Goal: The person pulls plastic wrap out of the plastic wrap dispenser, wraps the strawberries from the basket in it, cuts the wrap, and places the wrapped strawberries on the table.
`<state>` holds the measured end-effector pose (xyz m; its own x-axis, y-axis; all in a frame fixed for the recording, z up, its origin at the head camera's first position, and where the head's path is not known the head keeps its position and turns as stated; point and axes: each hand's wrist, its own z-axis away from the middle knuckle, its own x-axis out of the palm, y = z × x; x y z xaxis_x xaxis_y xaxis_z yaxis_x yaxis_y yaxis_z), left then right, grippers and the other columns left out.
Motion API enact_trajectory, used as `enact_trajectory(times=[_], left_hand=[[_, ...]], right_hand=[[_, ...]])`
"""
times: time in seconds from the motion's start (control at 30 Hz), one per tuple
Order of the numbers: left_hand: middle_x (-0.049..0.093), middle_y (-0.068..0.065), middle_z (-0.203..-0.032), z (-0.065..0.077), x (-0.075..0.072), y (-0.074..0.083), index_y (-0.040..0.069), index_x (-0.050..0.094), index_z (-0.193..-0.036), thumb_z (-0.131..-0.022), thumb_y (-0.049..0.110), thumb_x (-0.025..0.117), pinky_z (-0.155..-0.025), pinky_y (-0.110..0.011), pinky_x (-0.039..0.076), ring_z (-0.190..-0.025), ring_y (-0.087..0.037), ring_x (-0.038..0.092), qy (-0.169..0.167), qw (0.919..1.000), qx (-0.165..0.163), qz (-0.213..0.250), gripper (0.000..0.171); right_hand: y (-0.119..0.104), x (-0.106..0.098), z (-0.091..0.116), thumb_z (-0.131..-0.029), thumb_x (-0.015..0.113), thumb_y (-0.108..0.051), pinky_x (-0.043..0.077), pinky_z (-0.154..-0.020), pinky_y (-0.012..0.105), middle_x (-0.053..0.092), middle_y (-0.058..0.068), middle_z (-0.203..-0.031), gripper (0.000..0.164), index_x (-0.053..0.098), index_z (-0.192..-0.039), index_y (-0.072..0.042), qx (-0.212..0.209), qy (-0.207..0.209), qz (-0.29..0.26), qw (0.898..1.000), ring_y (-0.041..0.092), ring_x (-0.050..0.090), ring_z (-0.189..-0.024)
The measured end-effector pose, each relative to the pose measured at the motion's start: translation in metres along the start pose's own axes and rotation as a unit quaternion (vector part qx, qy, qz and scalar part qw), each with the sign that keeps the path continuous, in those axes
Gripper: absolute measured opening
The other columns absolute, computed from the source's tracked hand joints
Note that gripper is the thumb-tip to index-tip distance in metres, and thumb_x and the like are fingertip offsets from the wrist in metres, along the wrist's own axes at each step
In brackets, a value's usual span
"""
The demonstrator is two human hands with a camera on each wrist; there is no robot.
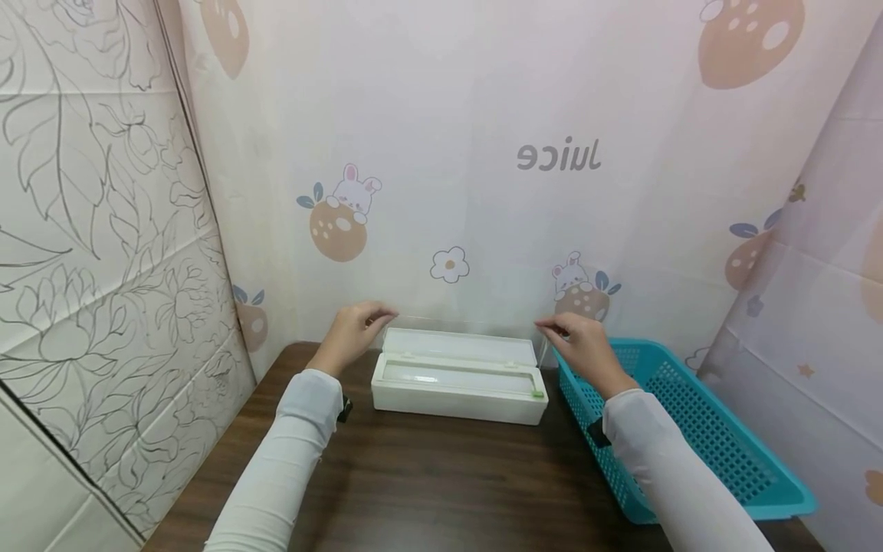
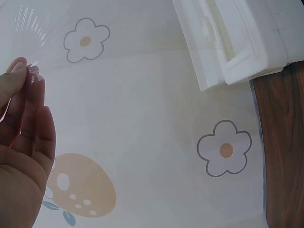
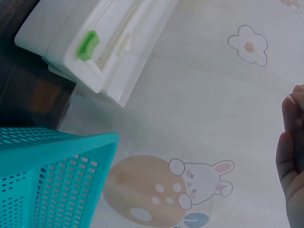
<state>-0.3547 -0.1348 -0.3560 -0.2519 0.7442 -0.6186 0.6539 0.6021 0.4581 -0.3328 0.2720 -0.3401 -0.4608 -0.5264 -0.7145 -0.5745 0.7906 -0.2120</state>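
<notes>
A clear sheet of cling film [image 2: 33, 35] is stretched between the two hands, its edge a faint line in the head view. The left hand [image 1: 350, 333] pinches one corner between thumb and fingertips, where the film bunches up in the left wrist view. At the other corner the right hand [image 1: 582, 346] pinches it the same way, mostly out of frame in the right wrist view. Between and below the hands sits a long white cling film dispenser box [image 1: 455, 402], its lid [image 1: 458, 345] tipped open to the back. A green slide cutter [image 3: 88, 46] is at the box's right end.
To the right stands a teal perforated plastic basket [image 1: 717, 429], under the right forearm. Box and basket are on a dark brown wooden table [image 1: 441, 483]. A printed curtain [image 1: 448, 192] hangs close behind the table, and a flower-line panel [image 1: 103, 230] is on the left.
</notes>
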Motion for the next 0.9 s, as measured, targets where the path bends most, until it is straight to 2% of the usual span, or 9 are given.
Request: enact_trajectory(times=[0.23, 0.53, 0.9], left_hand=[[0.074, -0.005, -0.107, -0.004, -0.003, 0.001, 0.009, 0.075, -0.110, -0.100, 0.016, 0.064, -0.082, -0.037, 0.056, -0.093, -0.019, 0.069, 0.000, 1.0000, -0.002, -0.001, 0.016], [0.073, -0.004, -0.108, -0.013, -0.011, 0.003, 0.009, 0.076, -0.109, -0.100, 0.018, 0.064, -0.083, -0.037, 0.055, -0.092, -0.020, 0.067, -0.015, 0.9997, -0.009, -0.015, 0.017], [0.074, -0.004, -0.105, -0.019, -0.020, 0.009, 0.009, 0.076, -0.109, -0.100, 0.017, 0.064, -0.079, -0.035, 0.055, -0.088, -0.017, 0.066, -0.008, 0.9997, 0.008, -0.022, 0.017]], right_hand=[[-0.002, -0.002, -0.004, -0.093, 0.072, -0.006, 0.059, -0.076, 0.042, 0.073, 0.008, -0.101, 0.014, 0.076, -0.106, -0.007, 0.016, -0.004, -0.001, 1.000, 0.023, 0.068, -0.089], [-0.003, -0.007, -0.009, -0.092, 0.072, -0.002, 0.059, -0.070, 0.043, 0.074, 0.009, -0.099, 0.014, 0.076, -0.105, -0.005, -0.022, 0.013, 0.005, 1.000, 0.024, 0.069, -0.085], [-0.006, -0.016, -0.016, -0.091, 0.072, -0.002, 0.059, -0.068, 0.040, 0.073, 0.008, -0.098, 0.016, 0.076, -0.107, -0.005, -0.039, 0.021, -0.001, 0.999, 0.022, 0.069, -0.083]])
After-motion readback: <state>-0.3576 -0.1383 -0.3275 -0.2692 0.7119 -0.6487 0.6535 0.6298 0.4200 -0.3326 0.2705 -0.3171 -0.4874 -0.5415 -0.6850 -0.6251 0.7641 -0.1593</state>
